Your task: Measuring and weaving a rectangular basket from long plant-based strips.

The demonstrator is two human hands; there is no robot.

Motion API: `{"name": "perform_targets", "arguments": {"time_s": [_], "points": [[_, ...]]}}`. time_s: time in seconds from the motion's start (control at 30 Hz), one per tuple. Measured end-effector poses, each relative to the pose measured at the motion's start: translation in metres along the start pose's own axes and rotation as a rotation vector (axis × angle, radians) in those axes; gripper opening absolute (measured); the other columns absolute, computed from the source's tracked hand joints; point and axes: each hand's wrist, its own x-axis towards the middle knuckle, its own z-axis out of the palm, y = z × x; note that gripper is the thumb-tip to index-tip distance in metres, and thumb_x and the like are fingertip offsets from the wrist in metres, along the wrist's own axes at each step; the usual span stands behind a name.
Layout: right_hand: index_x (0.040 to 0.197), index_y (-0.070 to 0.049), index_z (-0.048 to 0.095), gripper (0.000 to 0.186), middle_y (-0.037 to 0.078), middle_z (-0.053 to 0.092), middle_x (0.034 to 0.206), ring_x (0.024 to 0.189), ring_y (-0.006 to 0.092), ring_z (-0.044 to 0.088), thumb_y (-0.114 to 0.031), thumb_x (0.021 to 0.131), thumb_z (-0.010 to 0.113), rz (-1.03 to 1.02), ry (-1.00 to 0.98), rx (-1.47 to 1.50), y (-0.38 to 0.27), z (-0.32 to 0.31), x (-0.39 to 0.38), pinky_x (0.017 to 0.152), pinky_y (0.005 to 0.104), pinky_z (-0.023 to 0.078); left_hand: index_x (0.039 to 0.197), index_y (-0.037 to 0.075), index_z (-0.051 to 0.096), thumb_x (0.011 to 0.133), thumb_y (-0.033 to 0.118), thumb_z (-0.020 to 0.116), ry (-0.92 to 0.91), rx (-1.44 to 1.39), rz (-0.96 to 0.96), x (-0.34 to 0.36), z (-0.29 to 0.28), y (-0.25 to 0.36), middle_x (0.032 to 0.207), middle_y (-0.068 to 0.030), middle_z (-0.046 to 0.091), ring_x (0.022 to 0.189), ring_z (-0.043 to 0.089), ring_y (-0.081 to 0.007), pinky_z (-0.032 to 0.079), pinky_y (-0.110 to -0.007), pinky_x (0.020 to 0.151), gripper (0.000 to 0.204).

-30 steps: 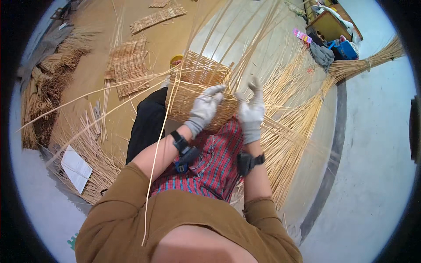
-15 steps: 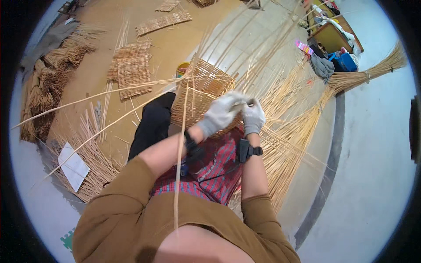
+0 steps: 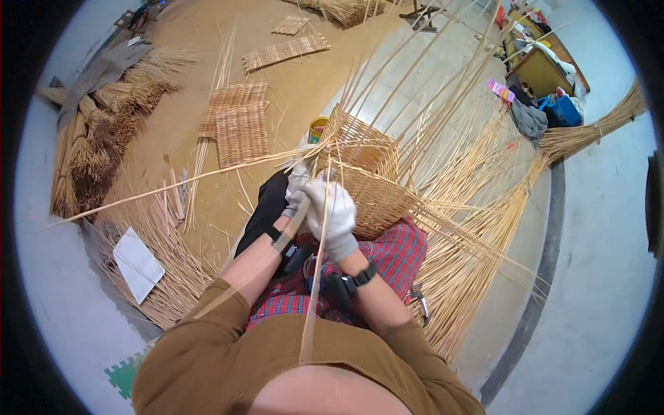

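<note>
A half-woven wicker basket (image 3: 379, 205) rests on my lap over a red plaid apron (image 3: 401, 252), long unwoven stakes fanning out from its far and right edges. Both my hands wear pale work gloves and meet at the basket's near left corner. My left hand (image 3: 297, 188) is closed round wicker strands at that corner; its fingertips are partly hidden. Close beside it, my right hand (image 3: 333, 213) is closed too, gripping a wicker strand (image 3: 317, 277) whose blurred tail hangs toward my chest. Another long strand (image 3: 173, 185) runs out leftward from the corner.
Woven wicker panels (image 3: 242, 131) lie on the floor ahead. Bundled wicker (image 3: 97, 149) is stacked at the far left, loose rods (image 3: 477, 228) spread at right. A white sheet (image 3: 137, 265) lies left, a yellow-green tub (image 3: 318, 128) beyond the basket, a blue basket (image 3: 567, 111) far right.
My hands have moved left, from over the basket's near rim to its near left corner. The view has shifted, so the basket sits farther right. One of two strands stretching left has swung inward, blurred.
</note>
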Motion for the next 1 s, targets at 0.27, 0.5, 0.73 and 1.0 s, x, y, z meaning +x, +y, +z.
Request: {"name": "perform_targets", "arguments": {"time_s": [0.27,0.5,0.73,1.0], "points": [[0.112,-0.008,0.072,0.024,0.001,0.073,0.090,0.073,0.0042,0.062,-0.027,0.098,0.065,1.036,0.403,0.860,0.085,-0.026,-0.025,0.052,0.0173,0.044,0.135,0.000,0.055,0.091,0.017,0.066,-0.079,0.044,0.220,0.009,-0.011,-0.006,0.132,-0.0204,0.061,0.123,0.058,-0.0308,0.043,-0.035,0.107,0.049],[0.142,-0.002,0.049,0.046,0.016,0.058,0.138,0.126,0.0243,0.057,-0.004,0.097,0.058,0.276,0.235,-0.152,0.040,-0.040,0.088,0.098,0.0354,0.050,0.124,0.001,0.063,0.095,0.041,0.061,-0.011,0.205,0.104,0.032,0.010,-0.008,0.119,-0.0235,0.066,0.108,0.062,-0.0379,0.048,-0.042,0.097,0.050],[0.129,-0.002,0.061,0.033,0.011,0.068,0.114,0.106,0.0192,0.065,-0.002,0.097,0.058,0.829,0.361,0.189,0.083,-0.061,-0.001,0.096,0.0335,0.051,0.126,0.004,0.060,0.091,0.022,0.070,0.053,0.035,0.014,0.037,0.019,-0.005,0.114,-0.0100,0.067,0.101,0.063,-0.0194,0.050,-0.032,0.091,0.041],[0.117,-0.007,0.068,0.046,0.023,0.069,0.110,0.107,0.0380,0.066,-0.042,0.101,0.043,0.769,-0.348,-0.254,0.057,-0.034,0.061,0.092,0.0479,0.051,0.128,0.004,0.051,0.090,0.026,0.073,0.094,-0.016,0.103,0.029,0.017,-0.022,0.114,-0.0105,0.063,0.103,0.060,-0.0199,0.049,-0.033,0.092,0.049]]}}
